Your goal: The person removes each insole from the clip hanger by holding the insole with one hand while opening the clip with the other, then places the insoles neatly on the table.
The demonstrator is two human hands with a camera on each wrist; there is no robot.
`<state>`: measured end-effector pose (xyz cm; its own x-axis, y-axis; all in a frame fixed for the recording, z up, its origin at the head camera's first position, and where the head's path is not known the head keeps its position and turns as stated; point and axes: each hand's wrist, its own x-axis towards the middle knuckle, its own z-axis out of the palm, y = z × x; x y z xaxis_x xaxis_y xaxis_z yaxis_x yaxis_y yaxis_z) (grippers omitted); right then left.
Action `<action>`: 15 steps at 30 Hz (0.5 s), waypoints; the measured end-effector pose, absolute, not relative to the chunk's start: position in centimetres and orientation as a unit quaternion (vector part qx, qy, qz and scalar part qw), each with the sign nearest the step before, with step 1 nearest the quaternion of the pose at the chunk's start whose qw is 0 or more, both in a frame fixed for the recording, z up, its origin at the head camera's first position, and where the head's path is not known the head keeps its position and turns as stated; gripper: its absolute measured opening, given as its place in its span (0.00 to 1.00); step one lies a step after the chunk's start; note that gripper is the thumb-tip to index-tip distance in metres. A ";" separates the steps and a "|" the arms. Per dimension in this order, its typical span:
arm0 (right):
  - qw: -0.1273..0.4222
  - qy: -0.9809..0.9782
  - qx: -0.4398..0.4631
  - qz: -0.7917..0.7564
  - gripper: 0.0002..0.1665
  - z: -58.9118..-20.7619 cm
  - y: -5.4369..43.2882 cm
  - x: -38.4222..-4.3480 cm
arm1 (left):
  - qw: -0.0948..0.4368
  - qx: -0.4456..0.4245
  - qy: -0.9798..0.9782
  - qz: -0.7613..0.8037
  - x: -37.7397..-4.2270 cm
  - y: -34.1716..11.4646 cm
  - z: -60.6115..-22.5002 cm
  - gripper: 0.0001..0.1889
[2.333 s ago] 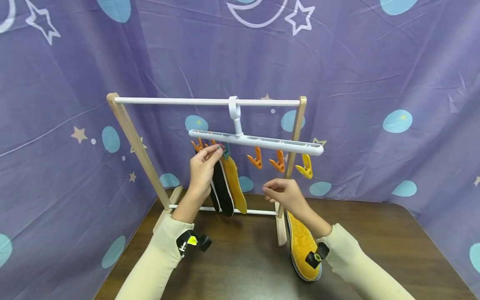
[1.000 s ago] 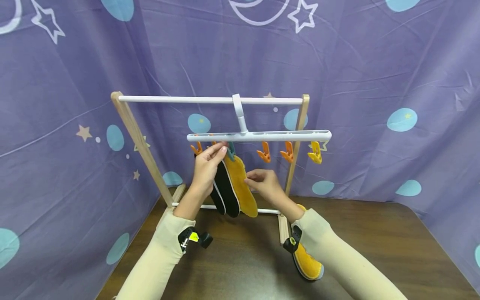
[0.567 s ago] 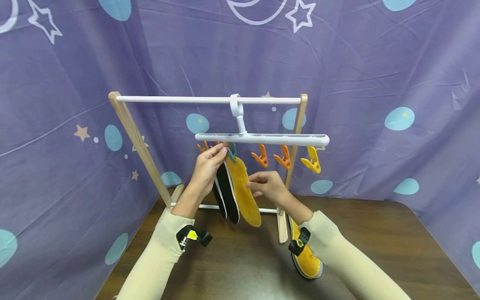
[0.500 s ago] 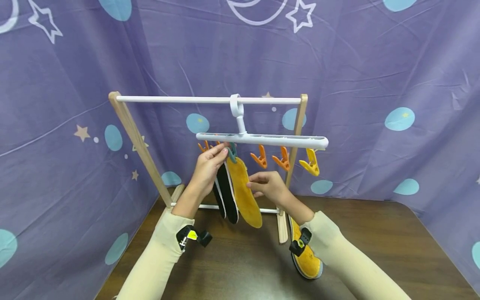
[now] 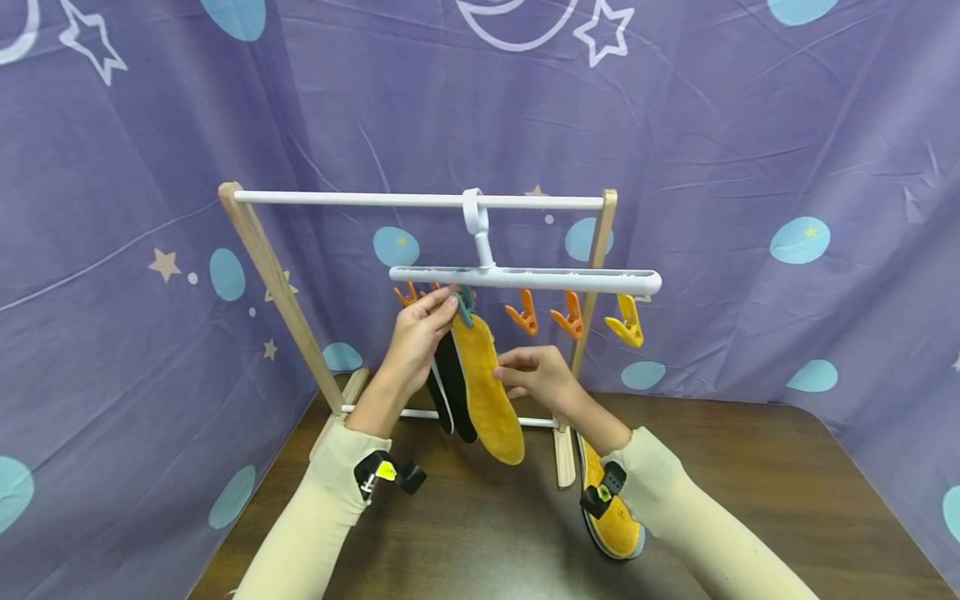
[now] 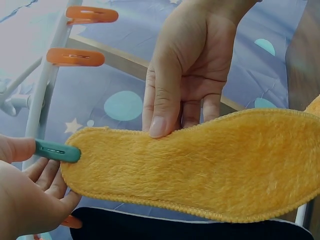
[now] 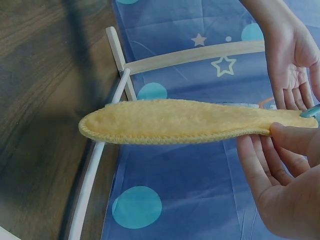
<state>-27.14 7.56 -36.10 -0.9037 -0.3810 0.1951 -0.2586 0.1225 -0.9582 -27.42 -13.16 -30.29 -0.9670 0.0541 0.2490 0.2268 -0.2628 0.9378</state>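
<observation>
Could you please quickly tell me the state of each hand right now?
Left hand: holding the teal plastic clip.
Right hand: pinching the edge of the yellow, fuzzy, sole-shaped insole.

Rack (image 5: pixel 276 287) on worktop (image 5: pixel 720 475), curtain (image 5: pixel 712 133) behind. Hanger (image 5: pixel 555 280) hooked over rack's top bar (image 5: pixel 337 199). Front insole (image 5: pixel 491 396) in clip (image 5: pixel 466 308), just left of hanger's middle; left hand (image 5: pixel 416 337) at clip, right hand (image 5: pixel 538 375) at insole's right edge. Two other insoles (image 5: pixel 456 392) hang left, partly behind left hand. Three further clips (image 5: pixel 573 317) along hanger's right half. Loose insole (image 5: pixel 618 530) on worktop, right of rack's right foot (image 5: pixel 565 458).
</observation>
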 end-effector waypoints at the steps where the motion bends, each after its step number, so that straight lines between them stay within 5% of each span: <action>1: 0.049 0.746 -0.212 -0.629 0.13 -36.1 7.5 -27.1 | 0.057 -0.115 -0.604 -0.786 -27.4 -13.2 -30.3 0.22; 15: 0.064 0.740 -0.198 -0.639 0.16 -36.4 7.3 -27.2 | 0.069 -0.139 -0.597 -0.787 -27.0 -13.5 -30.4 0.20</action>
<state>-27.18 7.27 -36.42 -0.9134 -0.3753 0.1579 -0.2107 0.1038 -0.9720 -26.95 -13.47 -30.37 -0.9520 0.0578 0.3007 0.2739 -0.2786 0.9205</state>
